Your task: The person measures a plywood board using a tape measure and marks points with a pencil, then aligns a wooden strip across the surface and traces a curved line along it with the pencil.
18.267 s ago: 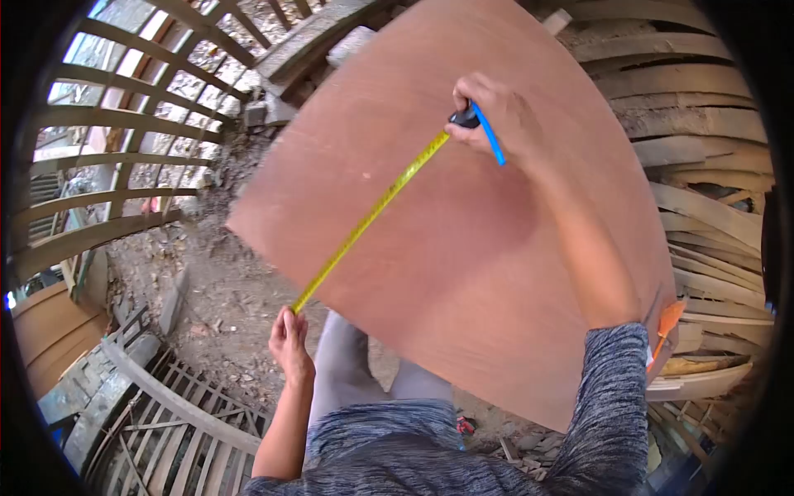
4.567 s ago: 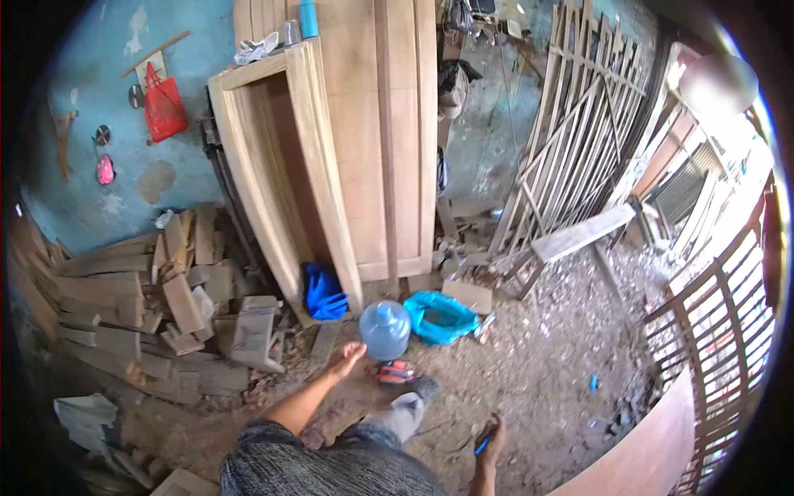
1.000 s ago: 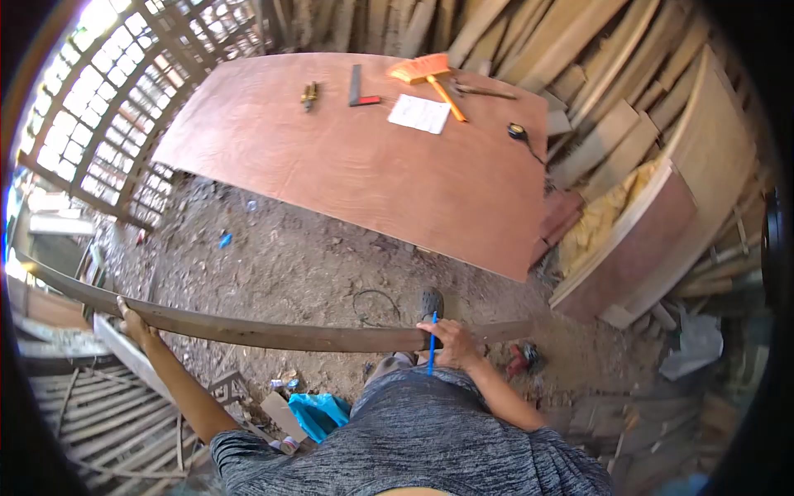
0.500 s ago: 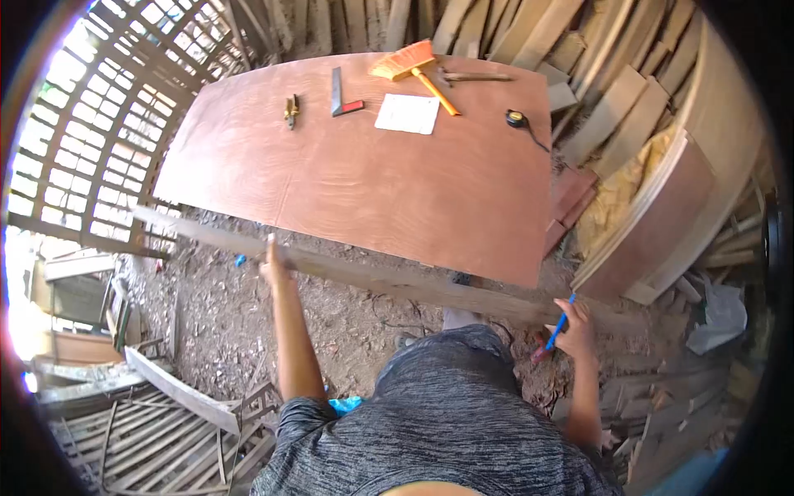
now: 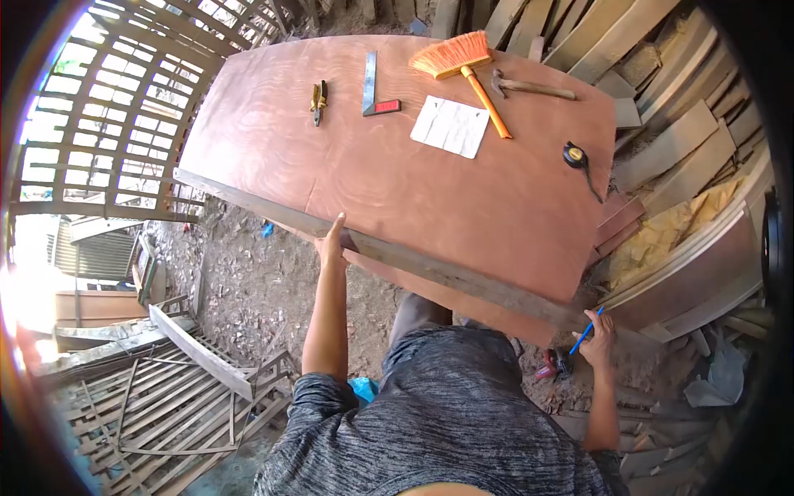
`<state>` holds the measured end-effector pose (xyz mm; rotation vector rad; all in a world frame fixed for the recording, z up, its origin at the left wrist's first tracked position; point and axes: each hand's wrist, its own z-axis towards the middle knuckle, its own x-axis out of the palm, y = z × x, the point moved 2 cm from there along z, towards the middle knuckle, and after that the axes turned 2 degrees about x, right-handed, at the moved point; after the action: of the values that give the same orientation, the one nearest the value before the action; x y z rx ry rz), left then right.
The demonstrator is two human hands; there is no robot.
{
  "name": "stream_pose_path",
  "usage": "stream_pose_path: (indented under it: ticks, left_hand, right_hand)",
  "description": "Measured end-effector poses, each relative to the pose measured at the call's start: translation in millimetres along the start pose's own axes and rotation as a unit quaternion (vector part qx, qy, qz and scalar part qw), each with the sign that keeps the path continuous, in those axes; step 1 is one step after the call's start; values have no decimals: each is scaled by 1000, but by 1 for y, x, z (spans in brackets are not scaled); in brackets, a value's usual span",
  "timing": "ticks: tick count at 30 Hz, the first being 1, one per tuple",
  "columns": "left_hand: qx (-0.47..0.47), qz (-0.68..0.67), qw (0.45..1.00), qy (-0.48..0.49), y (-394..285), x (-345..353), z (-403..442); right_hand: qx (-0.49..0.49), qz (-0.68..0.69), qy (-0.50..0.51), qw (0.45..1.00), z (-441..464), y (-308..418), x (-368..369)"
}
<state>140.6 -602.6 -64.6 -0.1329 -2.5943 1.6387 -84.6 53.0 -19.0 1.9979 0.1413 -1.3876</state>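
Near a wooden lattice (image 5: pixel 107 212) at left, a plank (image 5: pixel 430 264) crosses the near side of a plywood sheet (image 5: pixel 372 174), gripped by the fingers of the left hand (image 5: pixel 332 245) and, farther right, the right hand (image 5: pixel 599 341), also holding a blue pen (image 5: pixel 585 331).

On my feed: reddish-brown plywood panel (image 5: pixel 496 207), lying roughly flat. Using the white paper sheet (image 5: pixel 449 126) on it as reference. Left of it I see the try square (image 5: pixel 369 95), red on the stock, then the pliers (image 5: pixel 318 103) farther left. Broom (image 5: pixel 466 69): orange head beyond the sheet, handle just beside it. Hammer (image 5: pixel 538 88) right of that; tape measure (image 5: pixel 573 154) well right, dark strap trailing.
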Motion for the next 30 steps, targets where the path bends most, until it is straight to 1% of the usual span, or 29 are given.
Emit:
stream_pose_path:
  ticks: [2,3,5,6,8,9,10,12,13,14,16,18,20,21,22,24,26,27,28,30]
  left_hand:
    - [14,33,999,-9,9,0,33]
    - [-9,38,999,-26,14,-1,52]
    - [-18,44,998,-44,16,-3,73]
    - [-21,43,998,-47,14,3,89]
    - [9,-4,996,-94,15,10,114]
    - [22,-29,993,-116,19,11,120]
    - [35,-57,988,-138,24,16,126]
    - [-40,-34,993,-107,44,3,154]
    - [-55,-3,992,-111,33,10,147]
    - [-53,-10,993,-106,38,12,148]
    - [-39,-24,994,-100,49,11,159]
    - [-19,-25,992,-125,57,16,167]
    - [-13,-4,986,-167,62,19,172]
    - [-15,-5,989,-150,57,24,171]
    - [-19,-6,991,-133,52,28,170]
    - [-19,-4,991,-132,56,26,178]
    - [-18,4,990,-139,52,32,178]
    - [-8,2,993,-121,51,33,179]
    - [4,2,991,-134,48,36,180]
    - [23,0,988,-154,40,50,180]
  right_hand:
    - [6,2,2,1000,21,2,13]
    - [15,2,10,1000,33,3,21]
    - [45,0,30,999,50,18,33]
    - [36,10,54,998,59,30,39]
    - [16,21,95,995,91,63,30]
    - [-20,-28,81,996,107,85,24]
    - [-31,-20,57,998,131,105,25]
    - [-57,-7,11,998,185,140,29]
    - [-42,38,9,998,217,162,37]
    - [-26,86,12,996,249,182,51]
    - [-113,85,-4,990,313,211,90]
    - [-192,42,-19,980,373,244,126]
    - [-231,-12,-24,973,422,262,141]
    - [-249,-39,-25,967,441,271,151]
    - [-240,-27,-15,970,457,267,165]
    - [-242,-64,-49,967,488,270,174]
    - [-220,-92,-66,969,516,274,177]
    - [-212,-95,-60,971,526,275,177]
    - [-215,-94,-71,970,531,279,170]
    - [-188,30,-85,978,519,291,150]
